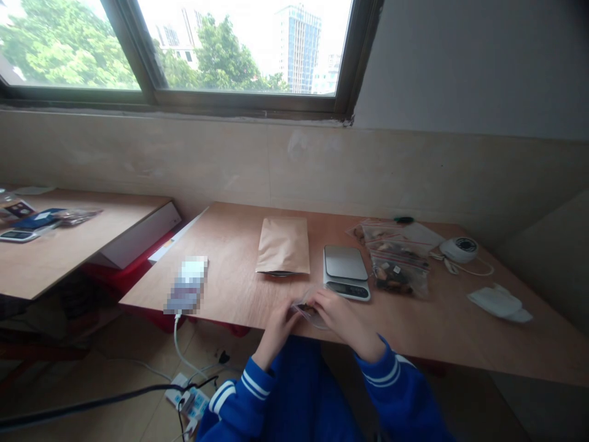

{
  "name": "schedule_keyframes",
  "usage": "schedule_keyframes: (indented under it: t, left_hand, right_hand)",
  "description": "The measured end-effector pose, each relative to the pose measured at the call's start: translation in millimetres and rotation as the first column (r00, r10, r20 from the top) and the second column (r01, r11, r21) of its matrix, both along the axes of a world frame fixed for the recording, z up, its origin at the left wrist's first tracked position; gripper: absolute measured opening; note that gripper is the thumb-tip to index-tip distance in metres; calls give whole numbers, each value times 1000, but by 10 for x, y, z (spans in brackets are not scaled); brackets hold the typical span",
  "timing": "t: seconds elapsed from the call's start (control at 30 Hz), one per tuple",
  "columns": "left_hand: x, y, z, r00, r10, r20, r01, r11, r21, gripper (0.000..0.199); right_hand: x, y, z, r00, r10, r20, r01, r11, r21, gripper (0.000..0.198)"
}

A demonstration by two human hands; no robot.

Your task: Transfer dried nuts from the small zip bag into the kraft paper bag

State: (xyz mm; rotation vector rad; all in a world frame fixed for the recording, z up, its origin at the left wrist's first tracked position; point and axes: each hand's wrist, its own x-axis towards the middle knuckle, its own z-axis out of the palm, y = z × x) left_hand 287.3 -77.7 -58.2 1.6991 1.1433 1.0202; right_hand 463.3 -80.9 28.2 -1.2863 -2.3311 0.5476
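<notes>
Both of my hands meet at the near edge of the wooden table (239, 245). My left hand (277, 328) and my right hand (338, 316) pinch a small clear zip bag (307, 312) between them; something dark shows inside it. Just beyond my right hand stands a small silver digital scale (345, 271). A flat brown paper pouch (283, 245) lies to the left of the scale. Right of the scale is a pile of clear zip bags (396, 258) holding dark bits. My sleeves are blue with white stripes.
A blurred-out phone (187, 284) lies at the table's left front with a white cable running down to a power strip (186, 402) on the floor. A white round device (459, 249) and a white folded cloth (499, 302) sit at the right. A second table (69, 245) stands at the left.
</notes>
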Motion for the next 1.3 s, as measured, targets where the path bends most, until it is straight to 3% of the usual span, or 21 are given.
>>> schedule_keyframes:
  t: [0.2,0.37,0.8,0.97,1.17,1.3]
  left_hand:
    - [-24,14,-103,998,12,-64,-10,1000,19,18]
    - [-31,23,-176,997,14,-70,-11,999,45,23]
    - [-20,15,-158,995,31,-96,-27,999,38,14]
    - [-6,5,-98,998,47,-33,-46,999,26,16]
    - [13,-16,-44,997,77,2,-77,997,3,20]
    - [-54,-6,-3,1000,-2,-16,2,1000,-8,22]
  right_hand:
    - [-79,147,-246,962,35,270,-23,999,-49,15]
    - [-201,177,-227,888,11,461,15,998,-53,22]
    - [-166,136,-300,878,-131,460,133,991,29,17]
    - [-124,117,-363,856,-197,478,166,980,107,26]
    - [-77,132,-474,860,-178,479,126,982,139,24]
    - [-85,167,-423,853,-143,502,92,988,125,22]
